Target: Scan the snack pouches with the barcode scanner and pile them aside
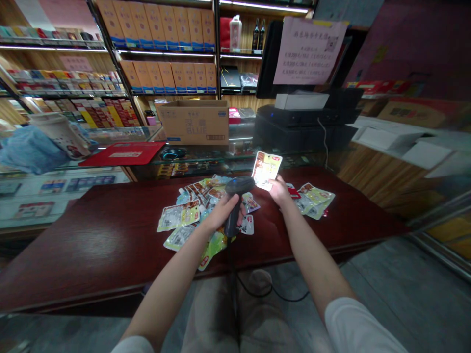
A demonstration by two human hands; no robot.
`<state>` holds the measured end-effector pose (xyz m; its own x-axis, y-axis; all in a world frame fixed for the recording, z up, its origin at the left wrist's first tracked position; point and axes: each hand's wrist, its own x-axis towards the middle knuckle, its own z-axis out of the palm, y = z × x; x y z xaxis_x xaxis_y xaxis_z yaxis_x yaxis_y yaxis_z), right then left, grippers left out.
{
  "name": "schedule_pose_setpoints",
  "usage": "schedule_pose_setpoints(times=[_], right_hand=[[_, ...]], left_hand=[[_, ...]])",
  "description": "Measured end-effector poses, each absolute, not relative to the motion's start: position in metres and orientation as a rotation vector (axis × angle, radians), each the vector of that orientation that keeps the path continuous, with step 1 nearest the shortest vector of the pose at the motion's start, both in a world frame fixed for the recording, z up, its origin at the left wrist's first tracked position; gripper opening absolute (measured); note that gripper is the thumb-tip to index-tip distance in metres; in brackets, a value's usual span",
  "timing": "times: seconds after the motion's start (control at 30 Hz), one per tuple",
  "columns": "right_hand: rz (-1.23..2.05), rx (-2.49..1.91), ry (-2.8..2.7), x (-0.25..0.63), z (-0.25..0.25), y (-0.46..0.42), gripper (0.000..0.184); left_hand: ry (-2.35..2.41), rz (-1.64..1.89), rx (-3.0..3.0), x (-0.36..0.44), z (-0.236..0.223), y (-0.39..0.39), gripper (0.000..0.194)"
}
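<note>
My left hand (pixel 225 212) is wrapped round the grip of a black barcode scanner (pixel 232 220), its head turned to the right. In my right hand (pixel 279 190) a snack packet (pixel 265 170) is pinched by its lower right corner and held up in front of the scanner. The packet's face is brightly lit. Under and around the scanner lies a loose pile of snack packets (pixel 179 215), several green and brown, partly hidden by my left hand and forearm. A smaller heap of packets (pixel 315 200) lies to the right of my right hand.
The packets lie on a dark red wooden desk (pixel 91 240). Behind it stand a cardboard box (pixel 195 122), a red folder (pixel 123 153), a mouse (pixel 173 153) and a monitor with a paper notice (pixel 309 51). A black cable (pixel 253 294) hangs over my lap.
</note>
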<state>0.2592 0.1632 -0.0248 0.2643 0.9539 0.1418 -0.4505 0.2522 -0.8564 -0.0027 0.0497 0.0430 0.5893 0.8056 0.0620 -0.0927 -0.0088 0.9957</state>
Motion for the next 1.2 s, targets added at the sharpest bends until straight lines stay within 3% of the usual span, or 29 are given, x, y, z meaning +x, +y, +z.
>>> schedule_pose_setpoints(times=[0.6, 0.83, 1.0, 1.2], right_hand=[[1.019, -0.878, -0.842, 0.262, -0.024, 0.155, 0.036], [0.498, -1.359, -0.985, 0.314, -0.016, 0.131, 0.033], [0.207, -1.745, -1.133, 0.354, -0.008, 0.099, 0.043], [-0.02, -1.978, -1.342, 0.361, -0.015, 0.077, 0.03]], left_hand=[[0.577, 0.837, 1.393, -0.003, 0.057, 0.047, 0.077], [0.611, 0.869, 1.44, -0.008, 0.08, 0.062, 0.075], [0.593, 0.914, 1.433, -0.011, 0.09, 0.078, 0.078], [0.601, 0.963, 1.333, -0.014, 0.077, 0.082, 0.078]])
